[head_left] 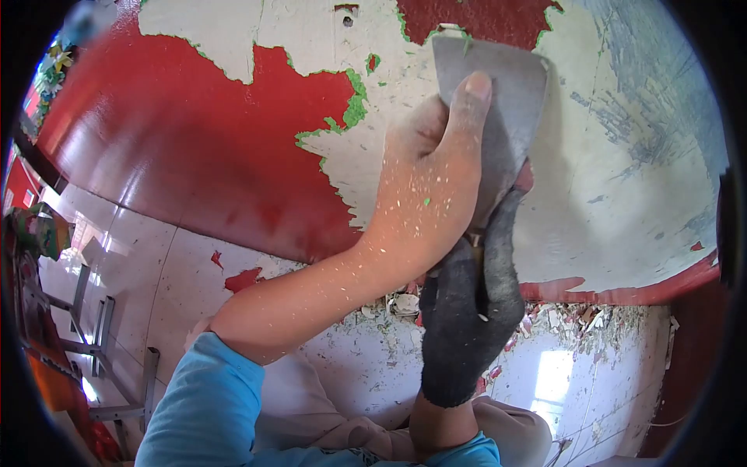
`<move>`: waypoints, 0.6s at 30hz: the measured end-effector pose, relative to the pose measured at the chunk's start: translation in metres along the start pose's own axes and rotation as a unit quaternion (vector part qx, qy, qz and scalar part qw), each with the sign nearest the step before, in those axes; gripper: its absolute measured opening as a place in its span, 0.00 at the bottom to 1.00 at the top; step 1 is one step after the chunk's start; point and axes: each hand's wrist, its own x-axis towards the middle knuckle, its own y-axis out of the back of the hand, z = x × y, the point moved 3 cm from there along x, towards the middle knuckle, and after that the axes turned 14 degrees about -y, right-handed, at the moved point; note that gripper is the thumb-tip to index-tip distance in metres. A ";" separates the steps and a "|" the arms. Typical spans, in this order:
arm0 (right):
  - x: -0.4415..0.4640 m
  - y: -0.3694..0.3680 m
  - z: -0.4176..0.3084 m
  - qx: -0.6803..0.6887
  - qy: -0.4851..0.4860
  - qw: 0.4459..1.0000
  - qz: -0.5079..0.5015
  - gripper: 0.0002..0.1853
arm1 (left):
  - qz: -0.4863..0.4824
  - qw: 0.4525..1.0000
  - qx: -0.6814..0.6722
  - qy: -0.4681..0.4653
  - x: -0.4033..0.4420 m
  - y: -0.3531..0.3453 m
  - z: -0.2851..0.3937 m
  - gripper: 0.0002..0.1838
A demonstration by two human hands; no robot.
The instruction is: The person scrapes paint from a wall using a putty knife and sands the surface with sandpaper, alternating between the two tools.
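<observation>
A wide metal scraper [510,101] lies with its blade against a curved surface, its top edge at a patch of red paint [482,17]. My left hand [436,163], bare and dotted with pale flakes, presses on the blade with the thumb along its face; its other fingers are mostly hidden behind the blade. Below it my right hand [476,303], in a dark glove with exposed fingertips, is wrapped round the scraper's handle. Around the blade the surface [576,226] is bare and whitish, with grey marks at the right. Green edges line the large red area [233,140] at the left.
Paint chips [580,323] litter the pale tiled floor [373,350] below the curved surface. Metal frame legs [101,335] stand at the lower left, with colourful decorations [53,74] at the upper left. My bent legs are at the bottom.
</observation>
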 end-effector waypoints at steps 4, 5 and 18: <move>-0.008 -0.001 -0.002 0.030 -0.102 0.993 -0.040 0.29 | -0.014 0.996 -0.078 0.033 -0.005 -0.001 -0.008 0.19; -0.010 -0.003 -0.003 0.031 -0.102 0.993 -0.042 0.29 | 0.011 0.992 -0.128 -0.006 -0.004 -0.001 -0.009 0.19; -0.027 -0.018 -0.004 0.076 -0.188 0.979 -0.015 0.30 | -0.022 0.994 -0.105 0.030 -0.001 0.012 -0.015 0.25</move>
